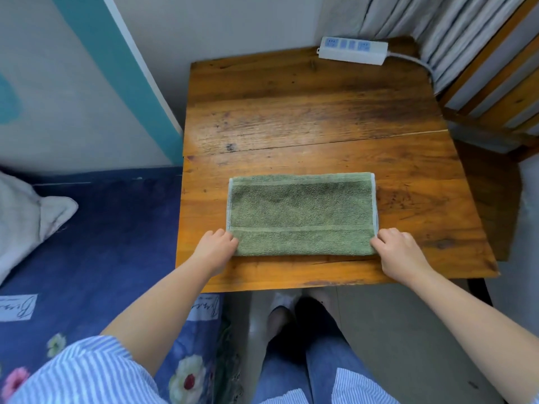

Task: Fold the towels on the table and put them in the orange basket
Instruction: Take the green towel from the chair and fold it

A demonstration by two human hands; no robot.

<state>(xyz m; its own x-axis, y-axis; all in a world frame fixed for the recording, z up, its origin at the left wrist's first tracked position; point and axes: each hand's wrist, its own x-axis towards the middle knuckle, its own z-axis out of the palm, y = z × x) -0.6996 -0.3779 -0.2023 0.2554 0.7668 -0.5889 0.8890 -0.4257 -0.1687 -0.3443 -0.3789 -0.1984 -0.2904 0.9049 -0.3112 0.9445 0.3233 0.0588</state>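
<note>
fingers [230, 239] of both hands pinch the green towel's [302, 214] near corners, arms outstretched

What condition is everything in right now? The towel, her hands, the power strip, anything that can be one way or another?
Green towel: folded into a flat rectangle, lying on the wooden table.
Left hand: pinching the towel's near left corner.
Right hand: pinching the towel's near right corner.
Power strip: lying at the table's far edge, nothing plugged into its visible sockets.
Orange basket: not in view.
</note>
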